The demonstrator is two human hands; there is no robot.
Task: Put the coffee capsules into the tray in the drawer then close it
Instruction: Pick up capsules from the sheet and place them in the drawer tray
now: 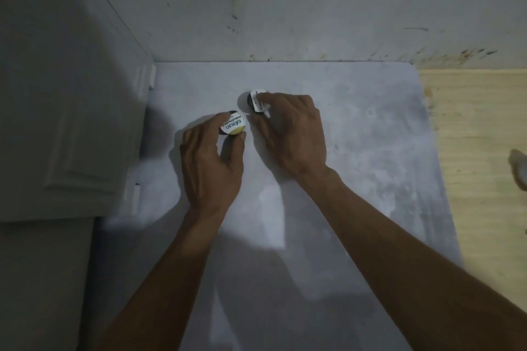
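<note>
Left hand [212, 164] pinches "EXCELSO" capsule [233, 123]; right hand [291, 134] pinches tilted capsule [258, 102].

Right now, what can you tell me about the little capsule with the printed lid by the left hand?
The coffee capsule is small and round, with a dark body and a white foil-like lid printed in blue lettering with a yellow edge. It sits lid-up on the pale grey counter. The left hand pinches its sides between fingers and thumb.
</note>
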